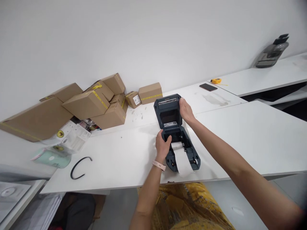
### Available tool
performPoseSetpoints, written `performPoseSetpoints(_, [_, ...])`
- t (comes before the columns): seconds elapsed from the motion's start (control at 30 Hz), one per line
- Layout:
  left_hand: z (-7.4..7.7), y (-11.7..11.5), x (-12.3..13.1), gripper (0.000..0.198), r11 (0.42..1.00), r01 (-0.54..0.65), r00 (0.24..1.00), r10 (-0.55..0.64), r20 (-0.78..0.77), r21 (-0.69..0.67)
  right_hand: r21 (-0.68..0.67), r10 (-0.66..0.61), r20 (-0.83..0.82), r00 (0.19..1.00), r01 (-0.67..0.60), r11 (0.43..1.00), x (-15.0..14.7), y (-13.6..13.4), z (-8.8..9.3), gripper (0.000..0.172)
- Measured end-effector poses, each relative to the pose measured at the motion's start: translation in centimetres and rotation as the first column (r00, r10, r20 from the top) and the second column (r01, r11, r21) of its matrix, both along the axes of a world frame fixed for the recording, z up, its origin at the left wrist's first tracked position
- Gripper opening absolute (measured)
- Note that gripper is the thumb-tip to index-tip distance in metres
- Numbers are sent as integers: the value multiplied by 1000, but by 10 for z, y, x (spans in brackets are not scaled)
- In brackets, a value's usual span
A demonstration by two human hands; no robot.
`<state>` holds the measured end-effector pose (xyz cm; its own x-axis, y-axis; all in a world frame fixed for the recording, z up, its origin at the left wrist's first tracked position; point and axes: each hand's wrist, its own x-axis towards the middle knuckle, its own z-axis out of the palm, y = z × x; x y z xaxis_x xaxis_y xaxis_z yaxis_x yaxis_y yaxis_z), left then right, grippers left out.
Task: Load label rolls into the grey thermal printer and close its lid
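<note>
A dark label printer point(192, 148) stands on the white table with its lid point(157, 110) raised. A strip of white label paper point(183, 161) runs from inside the printer over its front edge. My left hand point(163, 145) grips the left side wall of the printer's base, its thumb over the inner edge. My right hand point(186, 110) is closed on the upper right edge of the raised lid. The fingers behind the lid are hidden.
Cardboard boxes point(86, 103) are piled at the back left of the table point(129, 159). A black headband point(74, 167) and a green pouch point(51, 158) lie left. A phone point(208, 87), a yellow tape measure point(216, 81) and a bottle point(271, 56) are back right.
</note>
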<state>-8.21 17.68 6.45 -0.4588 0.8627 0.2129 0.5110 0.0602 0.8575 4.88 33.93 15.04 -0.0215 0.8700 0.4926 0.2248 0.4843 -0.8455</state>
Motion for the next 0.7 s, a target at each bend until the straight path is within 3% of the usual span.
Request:
performPoseSetpoints(0.13, [0, -2, 3, 53, 1000, 6, 1000, -6, -17, -4, 6, 71, 39, 997, -71, 997, 6, 0, 3, 76])
performPoseSetpoints(0.33, [2, -4, 4, 52, 1000, 9, 1000, -9, -29, -8, 106, -61, 70, 996, 53, 993, 41, -65, -21, 56])
performPoseSetpoints(0.43, [3, -3, 4, 51, 1000, 11, 999, -11, -37, 0, 176, 32, 238, 971, -76, 981, 50, -89, -37, 41])
performPoseSetpoints(0.5, [3, -3, 5, 50, 1000, 9, 999, -9, -44, 5, 186, 180, 427, 886, -280, 942, 48, -94, -46, 31])
performPoseSetpoints(0.57, [4, -3, 5, 48, 1000, 9, 999, -9, -49, 7, 152, 280, 607, 744, -455, 877, 41, -94, -55, 23])
performPoseSetpoints(0.7, [5, -3, 5, 47, 1000, 6, 999, -6, -47, -6, 41, 300, 829, 471, -586, 809, 23, -90, -71, 19])
